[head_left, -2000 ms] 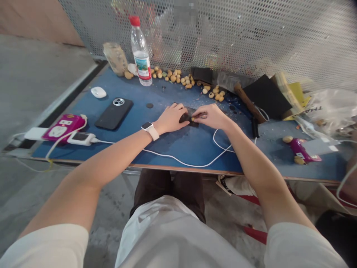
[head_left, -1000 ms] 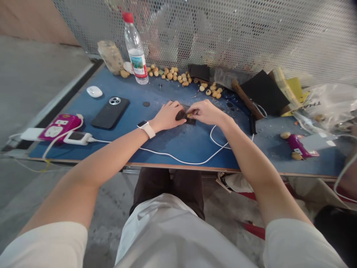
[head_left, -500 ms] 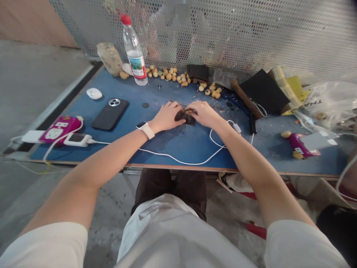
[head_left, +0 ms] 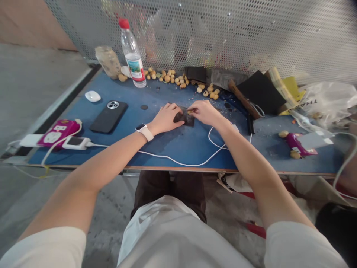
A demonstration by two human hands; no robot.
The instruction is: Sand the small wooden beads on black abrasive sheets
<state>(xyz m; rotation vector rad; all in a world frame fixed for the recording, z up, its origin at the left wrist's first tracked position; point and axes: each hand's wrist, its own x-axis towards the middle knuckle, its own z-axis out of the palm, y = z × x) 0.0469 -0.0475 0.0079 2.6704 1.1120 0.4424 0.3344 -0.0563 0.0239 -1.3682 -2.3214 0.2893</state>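
Observation:
A small dark sheet (head_left: 189,120), which looks like sandpaper, lies on the blue tabletop. My left hand (head_left: 168,117) rests on its left side, fingers stretched out and pressing it down, thumb pointing right. Over the sheet's right part, my right hand (head_left: 205,112) pinches a small yellowish-brown piece (head_left: 190,111) between thumb and fingertips. The piece is mostly covered by the fingers, so its exact kind does not show. It is at or just above the sheet's surface.
A row of small round tan nuts or beads (head_left: 167,77) lies along the perforated back panel. A water bottle (head_left: 135,67), phone (head_left: 109,116) and white mouse-like object (head_left: 92,96) stand left. A white cable (head_left: 167,155) crosses in front. Black sheets (head_left: 260,91) and a plastic bag (head_left: 329,100) lie right.
My right hand has shifted slightly, uncovering more of the dark sheet between the hands. The left hand stays in place on the sheet, and the view has tilted a little.

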